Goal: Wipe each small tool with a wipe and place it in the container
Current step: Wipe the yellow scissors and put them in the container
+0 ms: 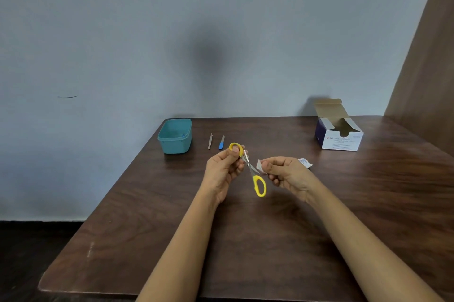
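Table (368, 203) — scissors (255, 179) well inside edges

I'm seeing a dim, flat, bluish picture. A soft dark shadow is sitting mid-wall (98, 31), and the alcohol swab box (340, 134) is throwing its shadow leftward, so light is coming from my right. The teal container (175, 136) is shading the table (147, 240), whose edges are bowing. Fine detail is looking soft.
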Demonstrator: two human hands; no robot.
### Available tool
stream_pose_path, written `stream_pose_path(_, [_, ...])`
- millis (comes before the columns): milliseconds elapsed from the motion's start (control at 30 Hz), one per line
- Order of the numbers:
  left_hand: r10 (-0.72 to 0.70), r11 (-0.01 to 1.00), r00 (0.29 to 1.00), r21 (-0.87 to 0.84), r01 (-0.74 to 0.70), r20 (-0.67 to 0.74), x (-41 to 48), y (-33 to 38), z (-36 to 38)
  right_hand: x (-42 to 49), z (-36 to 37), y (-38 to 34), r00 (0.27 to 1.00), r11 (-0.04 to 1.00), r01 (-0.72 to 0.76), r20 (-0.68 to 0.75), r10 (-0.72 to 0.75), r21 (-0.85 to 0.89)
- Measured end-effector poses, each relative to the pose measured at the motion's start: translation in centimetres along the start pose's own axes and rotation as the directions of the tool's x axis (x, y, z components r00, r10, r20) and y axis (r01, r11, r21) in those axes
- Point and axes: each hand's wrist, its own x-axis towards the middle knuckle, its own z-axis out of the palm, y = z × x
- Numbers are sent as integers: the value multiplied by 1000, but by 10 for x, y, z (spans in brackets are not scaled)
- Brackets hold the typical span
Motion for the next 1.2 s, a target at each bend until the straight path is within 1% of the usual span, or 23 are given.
stream_pose_path(133, [2,999,1000,33,-2,6,0,1,-1,-2,0,-1,1000,999,-12,7,12,-40])
stream_pose_path(267, [-2,996,999,93,-2,44,-3,0,0,-3,1,-2,999,998,-11,34,14,-68])
stream_pose_path(433, [3,991,999,135,-9,45,-4,0,0,-5,-1,-3,998,996,-32,54,37,-88])
stream_pose_path(567, [17,987,999,160,-22,35,-4,0,0,-7,1,-4,997,992,-11,79,22,-129])
stream_pose_path(700, [54,974,999,220,-54,4,-4,-2,1,-9,1,-6,994,978,41,106,-19,-207])
stream_pose_path(900, [164,944,985,299,-142,-49,0,-7,0,-12,2,-8,991,954,101,110,-73,-281])
stream_pose_path(1000, [183,946,981,285,-157,-65,-1,-9,3,-11,6,-6,988,935,143,97,-118,-323])
stream_pose_path(1133, [225,948,965,261,-184,-134,0,-11,4,-9,8,-5,990,919,134,89,-108,-370])
stream_pose_path(1200, [243,947,957,252,-199,-158,1,-10,2,-10,9,-5,989,921,139,91,-113,-364])
